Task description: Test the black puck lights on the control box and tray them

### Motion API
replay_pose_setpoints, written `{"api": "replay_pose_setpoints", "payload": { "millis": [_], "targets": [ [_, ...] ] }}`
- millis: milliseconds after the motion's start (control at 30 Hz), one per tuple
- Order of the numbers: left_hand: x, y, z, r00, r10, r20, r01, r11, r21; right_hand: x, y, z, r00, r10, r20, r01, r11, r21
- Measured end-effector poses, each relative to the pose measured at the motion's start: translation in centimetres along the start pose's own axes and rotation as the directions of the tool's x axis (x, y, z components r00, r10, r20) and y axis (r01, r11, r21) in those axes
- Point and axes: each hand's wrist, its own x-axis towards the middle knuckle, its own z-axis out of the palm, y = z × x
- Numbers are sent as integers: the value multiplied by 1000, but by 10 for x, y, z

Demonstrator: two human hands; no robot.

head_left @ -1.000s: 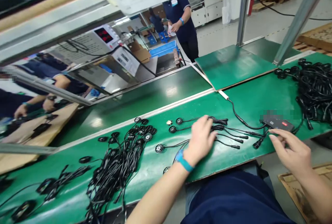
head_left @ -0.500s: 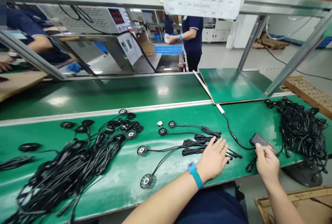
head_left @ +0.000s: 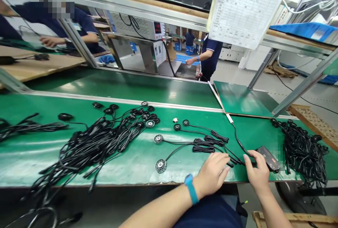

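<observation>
My left hand [head_left: 214,172], with a teal wristband [head_left: 191,188], is at the plug ends [head_left: 230,165] of several thin black cables. Its fingers are bent and its thumb stands apart from them; no firm hold shows. Left of it lie coiled black cable bundles [head_left: 203,149], leading to round black discs with pale centres, such as the nearest disc [head_left: 161,165]. My right hand [head_left: 258,173] is closed around a black cable [head_left: 239,144] beside a dark flat box [head_left: 268,158]. What lies under its fingers is partly hidden.
A large pile of black cables with discs [head_left: 105,140] lies on the left, another cable heap [head_left: 303,150] on the right. A green board [head_left: 243,97] rests behind. A small pale part [head_left: 175,120] lies mid-table. Co-workers, one with an outstretched arm [head_left: 204,56], stand beyond the metal frame.
My view has shifted and tilted. My left hand has gone from lying flat with fingers spread to bent fingers. My right hand has moved from the dark box leftward to the cable.
</observation>
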Motion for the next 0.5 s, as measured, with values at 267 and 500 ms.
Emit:
{"api": "replay_pose_setpoints", "payload": {
  "millis": [267,500],
  "targets": [
    [-121,39,-64,831,-527,-178,508,849,-144,44,-66,61,755,90,650,12,989,-151],
    [-151,68,-79,473,-821,-319,705,570,-422,50,-105,92,666,51,744,128,975,-182]
  ]
}}
